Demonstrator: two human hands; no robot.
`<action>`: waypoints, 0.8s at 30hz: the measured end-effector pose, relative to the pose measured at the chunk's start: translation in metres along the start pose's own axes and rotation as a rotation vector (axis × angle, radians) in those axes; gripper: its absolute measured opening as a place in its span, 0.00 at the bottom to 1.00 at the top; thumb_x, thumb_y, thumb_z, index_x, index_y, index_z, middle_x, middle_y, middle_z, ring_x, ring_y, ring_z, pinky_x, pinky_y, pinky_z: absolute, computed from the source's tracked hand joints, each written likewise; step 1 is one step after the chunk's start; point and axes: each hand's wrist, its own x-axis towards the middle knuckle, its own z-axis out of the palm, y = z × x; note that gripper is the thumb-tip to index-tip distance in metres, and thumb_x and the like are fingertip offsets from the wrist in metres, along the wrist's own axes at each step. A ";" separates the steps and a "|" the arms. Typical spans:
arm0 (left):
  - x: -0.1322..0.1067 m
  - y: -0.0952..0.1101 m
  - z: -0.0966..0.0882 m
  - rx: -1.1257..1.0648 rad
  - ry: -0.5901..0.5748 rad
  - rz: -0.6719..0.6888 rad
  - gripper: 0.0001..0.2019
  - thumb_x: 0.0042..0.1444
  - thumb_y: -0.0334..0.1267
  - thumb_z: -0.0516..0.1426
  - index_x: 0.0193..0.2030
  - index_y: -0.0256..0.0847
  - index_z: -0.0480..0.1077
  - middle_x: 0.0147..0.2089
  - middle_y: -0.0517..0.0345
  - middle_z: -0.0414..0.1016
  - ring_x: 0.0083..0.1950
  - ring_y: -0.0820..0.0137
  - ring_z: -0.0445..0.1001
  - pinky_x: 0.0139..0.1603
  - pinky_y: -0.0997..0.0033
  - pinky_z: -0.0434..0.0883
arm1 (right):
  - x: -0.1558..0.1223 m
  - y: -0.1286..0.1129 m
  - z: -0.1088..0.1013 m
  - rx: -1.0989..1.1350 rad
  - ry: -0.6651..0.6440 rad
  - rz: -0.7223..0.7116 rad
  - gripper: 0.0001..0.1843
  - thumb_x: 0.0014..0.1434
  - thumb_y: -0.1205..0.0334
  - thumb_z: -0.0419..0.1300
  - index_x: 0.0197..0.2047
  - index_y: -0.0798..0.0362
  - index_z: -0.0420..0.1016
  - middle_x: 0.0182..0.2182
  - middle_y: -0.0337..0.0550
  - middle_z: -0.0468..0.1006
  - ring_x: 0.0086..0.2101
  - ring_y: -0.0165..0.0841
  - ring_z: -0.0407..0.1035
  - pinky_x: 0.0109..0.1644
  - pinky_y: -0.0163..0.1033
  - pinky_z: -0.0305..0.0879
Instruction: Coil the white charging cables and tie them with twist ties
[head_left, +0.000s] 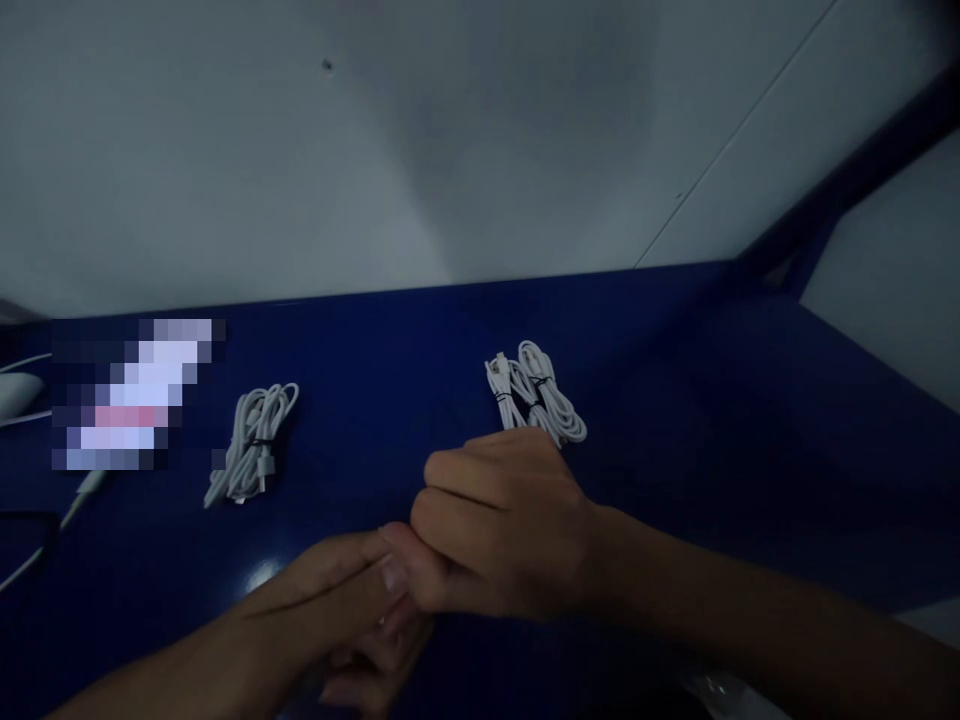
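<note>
Low in the middle of the view, my left hand (pixel 352 590) and my right hand (pixel 502 520) meet, touching at thumbs and fingertips. The right hand is curled into a fist. On the left hand the thumb presses against bent fingers. Anything pinched between them is hidden. Just beyond the right hand lie white bundled cables (pixel 551 395), bound with black ties, a plug showing at the upper left. That hand covers their near edge. Farther left lies another bundled white cable (pixel 255 440) with a black tie, apart from both hands.
A pixelated bright screen (pixel 139 400) is at the left, with a white cord (pixel 82 495) at its lower end. A white rounded object (pixel 16 395) sits at the left edge. Behind the blue table (pixel 390 400) rises a pale wall (pixel 300 180). Clear plastic (pixel 712 690) shows at the bottom.
</note>
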 end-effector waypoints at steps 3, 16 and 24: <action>0.001 0.009 -0.001 0.035 -0.008 -0.076 0.26 0.67 0.64 0.67 0.33 0.43 0.71 0.26 0.69 0.58 0.20 0.80 0.49 0.17 0.84 0.58 | 0.000 0.002 -0.001 -0.017 -0.007 0.007 0.28 0.74 0.69 0.56 0.19 0.52 0.65 0.17 0.29 0.59 0.18 0.23 0.48 0.18 0.34 0.43; 0.014 -0.002 -0.020 -0.021 -0.102 -0.048 0.27 0.68 0.65 0.65 0.33 0.45 0.66 0.22 0.72 0.58 0.18 0.78 0.49 0.15 0.81 0.62 | -0.004 0.004 -0.008 0.099 -0.209 0.224 0.25 0.77 0.61 0.55 0.26 0.56 0.74 0.20 0.32 0.66 0.19 0.23 0.52 0.20 0.35 0.46; 0.002 0.026 -0.004 -0.068 0.223 0.194 0.24 0.77 0.52 0.57 0.30 0.44 0.65 0.25 0.71 0.51 0.20 0.78 0.46 0.18 0.82 0.63 | 0.006 0.010 -0.017 0.018 -0.047 0.731 0.11 0.77 0.68 0.54 0.49 0.57 0.79 0.23 0.29 0.71 0.20 0.25 0.62 0.26 0.34 0.60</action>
